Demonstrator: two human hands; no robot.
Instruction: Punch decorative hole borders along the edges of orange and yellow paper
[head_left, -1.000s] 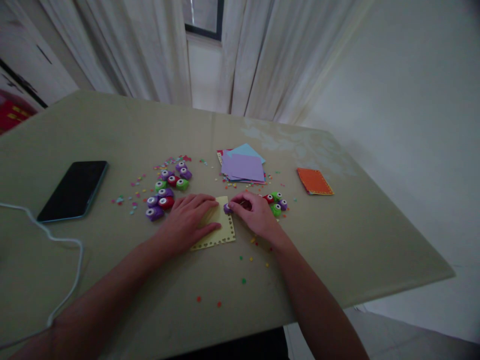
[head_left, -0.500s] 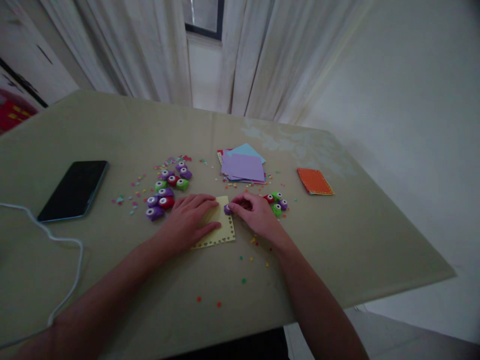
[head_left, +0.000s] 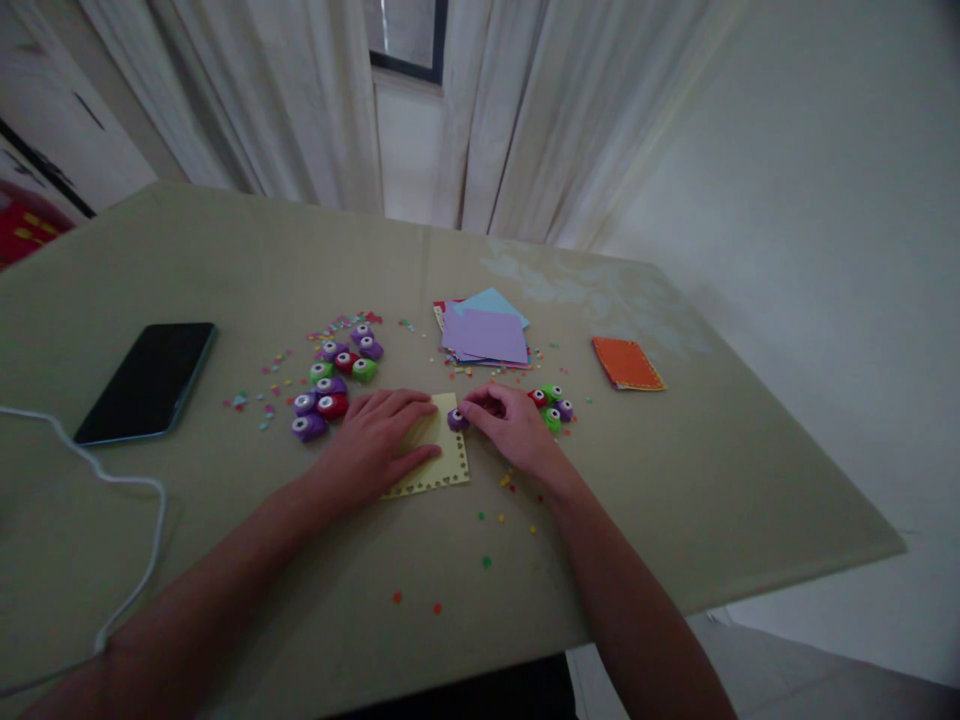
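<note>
A pale yellow sheet of paper (head_left: 442, 465) lies on the table, small shapes punched along its bottom and right edges. My left hand (head_left: 386, 432) rests on it with fingers stretched out, covering its left part. At the paper's right edge, a small purple craft punch (head_left: 456, 420) is held between the thumb and fingers of my right hand (head_left: 510, 425). Just beyond that hand sits a group of green, red and purple punches (head_left: 553, 420). More craft punches (head_left: 332, 405) stand in a cluster left of the paper.
A stack of coloured paper (head_left: 487, 335) lies beyond my hands, with an orange paper square (head_left: 628, 363) to its right. At left are a black tablet (head_left: 154, 380) and a white cable (head_left: 127, 478). Tiny punched paper bits (head_left: 487, 562) are scattered about the tablecloth (head_left: 300, 600).
Both hands hold nearly the same pose. The purple punch shows slightly more beside my right fingertips; the whole view has shifted very little.
</note>
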